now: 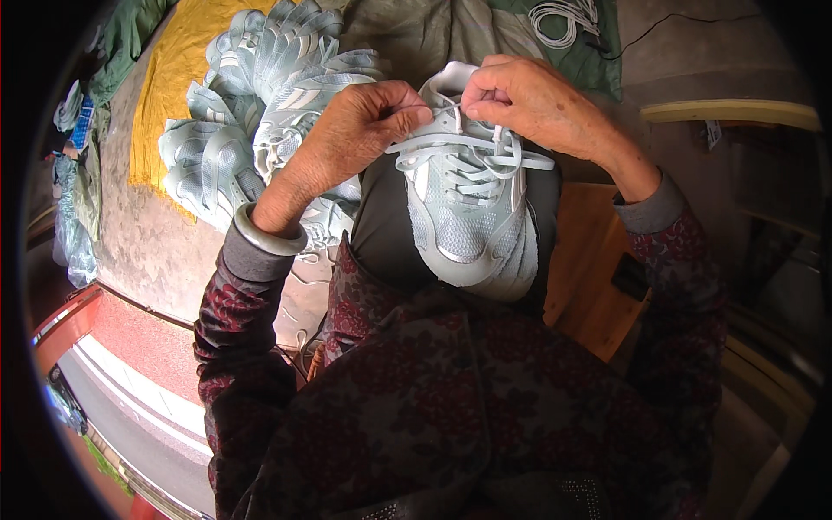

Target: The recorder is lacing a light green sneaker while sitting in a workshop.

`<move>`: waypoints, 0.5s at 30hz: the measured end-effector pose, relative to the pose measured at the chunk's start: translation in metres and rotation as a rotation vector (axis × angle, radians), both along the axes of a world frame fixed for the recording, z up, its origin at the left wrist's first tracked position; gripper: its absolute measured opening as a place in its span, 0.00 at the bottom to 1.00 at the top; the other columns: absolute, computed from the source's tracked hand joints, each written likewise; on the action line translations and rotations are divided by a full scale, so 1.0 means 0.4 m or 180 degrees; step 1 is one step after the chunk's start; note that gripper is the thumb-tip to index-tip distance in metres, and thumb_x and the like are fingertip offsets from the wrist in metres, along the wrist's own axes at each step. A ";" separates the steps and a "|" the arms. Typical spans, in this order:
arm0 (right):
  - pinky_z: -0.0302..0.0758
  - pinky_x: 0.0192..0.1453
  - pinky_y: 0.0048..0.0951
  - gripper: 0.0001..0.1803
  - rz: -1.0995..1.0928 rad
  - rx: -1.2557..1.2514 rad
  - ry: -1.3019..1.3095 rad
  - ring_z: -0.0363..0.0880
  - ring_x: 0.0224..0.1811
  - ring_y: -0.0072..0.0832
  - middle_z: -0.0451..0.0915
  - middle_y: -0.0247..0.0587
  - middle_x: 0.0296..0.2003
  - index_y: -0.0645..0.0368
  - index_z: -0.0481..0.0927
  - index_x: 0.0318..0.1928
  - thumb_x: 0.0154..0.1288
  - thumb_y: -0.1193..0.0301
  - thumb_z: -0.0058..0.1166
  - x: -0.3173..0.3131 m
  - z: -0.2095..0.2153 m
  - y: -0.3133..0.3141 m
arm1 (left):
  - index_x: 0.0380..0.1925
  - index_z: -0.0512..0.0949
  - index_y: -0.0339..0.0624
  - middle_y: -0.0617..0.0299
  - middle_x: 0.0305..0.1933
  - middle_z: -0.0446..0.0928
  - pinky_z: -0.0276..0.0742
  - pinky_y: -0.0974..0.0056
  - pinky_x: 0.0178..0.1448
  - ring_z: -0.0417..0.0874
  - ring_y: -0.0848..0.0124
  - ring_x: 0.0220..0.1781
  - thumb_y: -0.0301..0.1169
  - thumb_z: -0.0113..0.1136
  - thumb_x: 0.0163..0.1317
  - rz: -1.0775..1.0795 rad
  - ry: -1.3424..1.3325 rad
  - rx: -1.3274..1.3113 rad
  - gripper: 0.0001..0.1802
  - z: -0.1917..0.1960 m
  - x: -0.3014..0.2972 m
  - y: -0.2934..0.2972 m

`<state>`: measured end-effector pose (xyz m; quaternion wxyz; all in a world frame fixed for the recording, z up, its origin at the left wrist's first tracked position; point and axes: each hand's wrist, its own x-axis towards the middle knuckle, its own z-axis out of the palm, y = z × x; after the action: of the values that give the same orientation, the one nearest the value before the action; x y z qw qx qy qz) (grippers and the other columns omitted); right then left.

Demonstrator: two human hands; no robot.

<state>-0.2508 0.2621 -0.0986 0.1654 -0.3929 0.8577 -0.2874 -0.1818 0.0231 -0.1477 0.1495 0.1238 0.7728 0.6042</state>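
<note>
A pale grey-blue sneaker upper (468,208) lies over my dark-trousered lap, toe toward me, with a mesh toe and flat laces (472,173) crossed over its tongue. Other layers, perhaps more uppers, show under its toe. At the collar end, my left hand (364,126) pinches a pale shoelace between thumb and forefinger. From the other side my right hand (533,100) is closed in a pinch on the lace too, just above the top eyelets. The fingertips of both hands are close together, with a short piece of lace between them. Loose lace loops hang to both sides.
To the left, a large heap of matching uppers (277,87) lies on yellow cloth (169,82) and the concrete floor. A coiled white cord (563,22) rests on green cloth at the back. A dark flat object (630,277) sits on a wooden surface (581,260) at my right.
</note>
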 end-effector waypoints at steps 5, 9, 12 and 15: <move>0.74 0.41 0.36 0.09 -0.0166 -0.0020 -0.0210 0.80 0.34 0.36 0.78 0.43 0.32 0.63 0.84 0.35 0.62 0.69 0.57 0.017 -0.006 -0.012 | 0.37 0.81 0.37 0.75 0.30 0.75 0.67 0.76 0.37 0.68 0.86 0.33 0.33 0.63 0.69 0.0088 -0.0039 -0.0067 0.09 -0.013 0.004 0.003; 0.75 0.42 0.35 0.09 -0.0178 -0.0006 -0.0201 0.80 0.34 0.36 0.78 0.43 0.32 0.64 0.85 0.36 0.62 0.70 0.58 0.022 -0.015 -0.013 | 0.37 0.82 0.38 0.76 0.30 0.75 0.66 0.77 0.36 0.68 0.86 0.33 0.32 0.63 0.68 0.0028 -0.0144 0.0011 0.08 -0.012 0.003 0.000; 0.76 0.41 0.34 0.09 -0.0269 -0.0129 -0.0436 0.81 0.34 0.34 0.79 0.42 0.33 0.64 0.85 0.36 0.62 0.70 0.58 0.023 -0.019 -0.014 | 0.36 0.82 0.39 0.76 0.30 0.75 0.65 0.77 0.35 0.68 0.87 0.32 0.32 0.63 0.68 -0.0003 -0.0249 0.0030 0.07 -0.006 0.005 0.001; 0.76 0.40 0.32 0.09 -0.0298 -0.0228 -0.0462 0.81 0.34 0.33 0.80 0.42 0.33 0.64 0.86 0.36 0.61 0.71 0.59 0.026 -0.021 -0.017 | 0.34 0.81 0.40 0.78 0.27 0.72 0.62 0.77 0.32 0.65 0.88 0.29 0.32 0.63 0.68 -0.0015 -0.0249 0.0104 0.07 0.000 0.006 0.000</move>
<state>-0.2405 0.2555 -0.1069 0.1992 -0.3361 0.8501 -0.3531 -0.1794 0.0232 -0.1478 0.1789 0.1044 0.7561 0.6209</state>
